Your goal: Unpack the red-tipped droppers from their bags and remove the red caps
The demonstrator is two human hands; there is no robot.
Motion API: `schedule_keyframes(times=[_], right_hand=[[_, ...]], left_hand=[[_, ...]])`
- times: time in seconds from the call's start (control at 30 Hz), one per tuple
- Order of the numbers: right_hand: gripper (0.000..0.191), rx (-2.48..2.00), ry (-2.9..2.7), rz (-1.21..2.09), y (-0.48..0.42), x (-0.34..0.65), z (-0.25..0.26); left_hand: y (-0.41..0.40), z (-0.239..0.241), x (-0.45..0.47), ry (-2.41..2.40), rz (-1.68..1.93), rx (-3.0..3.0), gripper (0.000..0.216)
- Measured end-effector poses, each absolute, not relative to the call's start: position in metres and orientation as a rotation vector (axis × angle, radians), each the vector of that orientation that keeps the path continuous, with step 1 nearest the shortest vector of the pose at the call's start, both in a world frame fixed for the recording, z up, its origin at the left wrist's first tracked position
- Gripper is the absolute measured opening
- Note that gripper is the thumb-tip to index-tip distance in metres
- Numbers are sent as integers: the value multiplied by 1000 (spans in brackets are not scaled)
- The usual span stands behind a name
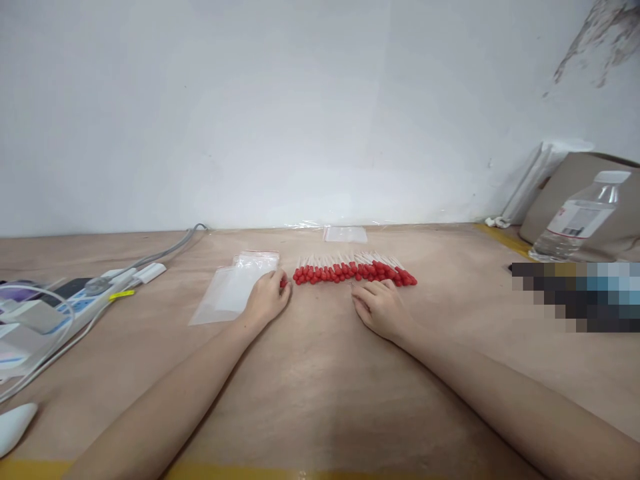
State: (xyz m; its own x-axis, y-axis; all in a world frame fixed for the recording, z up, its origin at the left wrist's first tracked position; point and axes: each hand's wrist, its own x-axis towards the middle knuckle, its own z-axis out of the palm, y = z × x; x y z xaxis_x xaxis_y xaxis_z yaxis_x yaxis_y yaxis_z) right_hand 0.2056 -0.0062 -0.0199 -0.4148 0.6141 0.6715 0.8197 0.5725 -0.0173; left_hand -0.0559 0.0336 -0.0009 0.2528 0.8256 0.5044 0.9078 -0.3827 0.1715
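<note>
A row of white sticks with red bulb-shaped tips [345, 270] lies on the table, red ends toward me. At the row's left end is my left hand [267, 295], its fingers closed on something with a red tip like the others. My right hand [381, 308] rests just in front of the row's right half, fingers curled and pinched together; what they hold, if anything, is too small to make out. Beneath and beside my left hand lie clear zip bags [220, 293], partly covered by it.
A white power strip [83, 300] with plugs and cables lies at the left, near a white rounded object [15, 427]. One more clear bag [345, 234] sits by the wall. At the right stand a water bottle [575, 220] and a brown box [560, 180]; a blurred patch covers something in front.
</note>
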Motion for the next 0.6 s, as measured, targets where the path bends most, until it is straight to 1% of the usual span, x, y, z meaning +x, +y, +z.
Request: schedule_keyframes(times=[0.1, 0.23, 0.4, 0.6], right_hand=[[20, -1135, -2214, -293, -11, 204, -17], [32, -1177, -2262, -206, -14, 205, -13], [37, -1225, -2269, -177, -14, 205, -13], [38, -1226, -2214, -163, -16, 207, -13]], left_hand=[[29, -1, -53, -1600, -788, -2369, 15], [24, 2, -52, -1579, -813, -2332, 16], [31, 12, -48, -1702, -913, -2217, 17], [49, 23, -40, -1812, -814, -2239, 25]])
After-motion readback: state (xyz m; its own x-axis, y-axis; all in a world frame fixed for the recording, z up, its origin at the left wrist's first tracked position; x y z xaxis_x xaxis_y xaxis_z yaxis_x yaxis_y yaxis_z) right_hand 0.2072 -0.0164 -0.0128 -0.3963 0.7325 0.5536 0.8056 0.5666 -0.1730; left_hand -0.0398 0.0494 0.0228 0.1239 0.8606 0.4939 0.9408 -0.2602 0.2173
